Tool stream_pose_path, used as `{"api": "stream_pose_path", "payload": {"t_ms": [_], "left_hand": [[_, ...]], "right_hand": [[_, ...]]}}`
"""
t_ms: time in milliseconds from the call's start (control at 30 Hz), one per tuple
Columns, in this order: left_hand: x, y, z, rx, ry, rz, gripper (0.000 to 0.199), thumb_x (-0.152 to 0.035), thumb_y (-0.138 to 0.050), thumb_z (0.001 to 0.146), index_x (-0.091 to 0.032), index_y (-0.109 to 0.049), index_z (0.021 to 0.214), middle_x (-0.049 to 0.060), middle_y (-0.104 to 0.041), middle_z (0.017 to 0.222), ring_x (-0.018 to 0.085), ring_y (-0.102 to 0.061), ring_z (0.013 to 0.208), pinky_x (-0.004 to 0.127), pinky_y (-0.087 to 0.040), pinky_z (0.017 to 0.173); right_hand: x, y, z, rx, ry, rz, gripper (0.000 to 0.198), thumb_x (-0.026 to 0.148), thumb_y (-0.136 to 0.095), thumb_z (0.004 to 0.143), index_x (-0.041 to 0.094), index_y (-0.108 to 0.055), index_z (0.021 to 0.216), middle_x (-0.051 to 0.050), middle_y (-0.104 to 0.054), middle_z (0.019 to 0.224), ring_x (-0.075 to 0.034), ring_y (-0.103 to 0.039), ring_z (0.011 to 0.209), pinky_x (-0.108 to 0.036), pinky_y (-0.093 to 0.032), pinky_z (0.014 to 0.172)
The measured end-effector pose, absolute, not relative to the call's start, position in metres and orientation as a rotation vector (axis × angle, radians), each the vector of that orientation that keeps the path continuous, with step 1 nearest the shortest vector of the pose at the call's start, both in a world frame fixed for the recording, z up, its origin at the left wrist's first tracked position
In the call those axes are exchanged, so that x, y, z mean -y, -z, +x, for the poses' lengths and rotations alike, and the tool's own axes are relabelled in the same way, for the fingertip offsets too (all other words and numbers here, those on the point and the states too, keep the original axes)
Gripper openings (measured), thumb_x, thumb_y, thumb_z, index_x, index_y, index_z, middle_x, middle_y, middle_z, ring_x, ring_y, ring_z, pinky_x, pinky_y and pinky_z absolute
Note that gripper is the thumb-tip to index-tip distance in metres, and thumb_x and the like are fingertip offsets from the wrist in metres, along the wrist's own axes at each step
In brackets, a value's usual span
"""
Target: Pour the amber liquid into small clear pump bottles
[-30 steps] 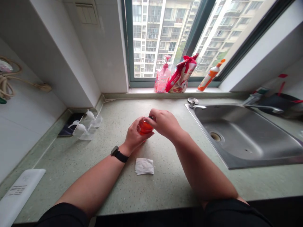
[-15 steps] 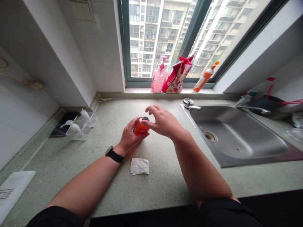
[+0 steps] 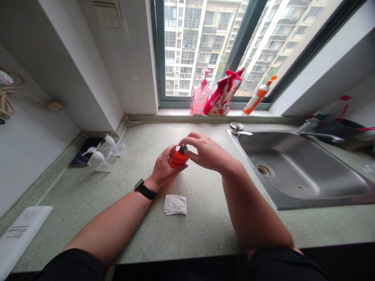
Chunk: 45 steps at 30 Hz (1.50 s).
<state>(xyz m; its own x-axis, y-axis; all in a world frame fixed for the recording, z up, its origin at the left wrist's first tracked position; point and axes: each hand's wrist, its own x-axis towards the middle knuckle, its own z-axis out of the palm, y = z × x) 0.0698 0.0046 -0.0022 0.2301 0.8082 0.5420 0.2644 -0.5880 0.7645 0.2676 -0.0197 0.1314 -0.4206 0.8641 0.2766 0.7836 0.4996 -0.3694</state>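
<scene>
A bottle of orange-red liquid is upright or slightly tilted above the middle of the counter. My left hand, with a black watch on its wrist, wraps round the bottle's side. The bottle's black cap sits on its neck. From the right, my right hand has its thumb and fingertips closed about the cap. Part of the cap is hidden by these fingers. Nearer to me, a folded white tissue lies flat on the counter.
At right is a steel sink with a tap. A pink pump bottle, a red bag and an orange-white bottle line the windowsill. Clear containers with pumps stand left; a white box lies front left.
My right thumb and fingers have come together onto the black cap. The bottle stays in my left hand. The camera view has shifted slightly.
</scene>
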Motion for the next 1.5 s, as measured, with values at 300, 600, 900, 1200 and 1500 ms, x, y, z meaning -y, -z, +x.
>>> {"api": "stream_pose_path", "payload": {"t_ms": [300, 600, 900, 1200, 1500], "left_hand": [[-0.005, 0.004, 0.069, -1.111, -1.379, 2.135, 0.082, -0.056, -0.097, 0.075, -0.028, -0.063, 0.144, 0.012, -0.063, 0.137, 0.034, -0.063, 0.129, 0.053, -0.052, 0.115], [-0.004, 0.001, 0.069, -1.197, -1.352, 2.186, 0.086, -0.061, -0.097, 0.074, -0.028, -0.063, 0.146, 0.011, -0.064, 0.125, 0.032, -0.064, 0.117, 0.050, -0.051, 0.111], [-0.001, -0.018, 0.081, -1.027, -1.274, 2.175, 0.077, -0.055, -0.097, 0.076, -0.029, -0.065, 0.141, 0.008, -0.068, 0.123, 0.029, -0.065, 0.114, 0.048, -0.053, 0.106], [-0.016, -0.027, 0.104, -0.971, -1.187, 2.049, 0.066, -0.045, -0.096, 0.075, -0.023, -0.070, 0.131, 0.010, -0.069, 0.125, 0.027, -0.067, 0.113, 0.044, -0.057, 0.103], [-0.048, -0.024, 0.144, -1.060, -1.191, 1.962, 0.069, -0.039, -0.098, 0.070, -0.018, -0.070, 0.129, 0.012, -0.067, 0.126, 0.028, -0.069, 0.116, 0.046, -0.057, 0.107]], "right_hand": [[0.024, -0.136, 0.263, 2.386, -0.260, -1.499, 0.013, 0.025, -0.061, 0.102, 0.024, -0.073, 0.107, -0.007, -0.074, 0.110, -0.022, -0.068, 0.098, -0.033, -0.050, 0.084], [0.027, -0.133, 0.261, 2.297, -0.084, -1.729, 0.021, 0.042, -0.065, 0.104, 0.022, -0.072, 0.101, -0.008, -0.075, 0.101, -0.025, -0.067, 0.092, -0.034, -0.044, 0.075], [0.047, -0.138, 0.296, 2.247, -0.096, -1.325, 0.021, 0.018, -0.058, 0.103, 0.025, -0.073, 0.116, -0.007, -0.074, 0.119, -0.021, -0.069, 0.105, -0.035, -0.052, 0.093], [0.046, -0.056, 0.360, 1.711, -0.444, -1.512, 0.024, 0.018, -0.070, 0.078, 0.020, -0.072, 0.102, -0.004, -0.079, 0.097, -0.019, -0.075, 0.087, -0.036, -0.062, 0.086], [0.029, 0.002, 0.365, 1.666, -0.534, -1.683, 0.026, 0.014, -0.074, 0.084, 0.021, -0.077, 0.110, -0.007, -0.085, 0.108, -0.018, -0.078, 0.096, -0.035, -0.062, 0.095]]}}
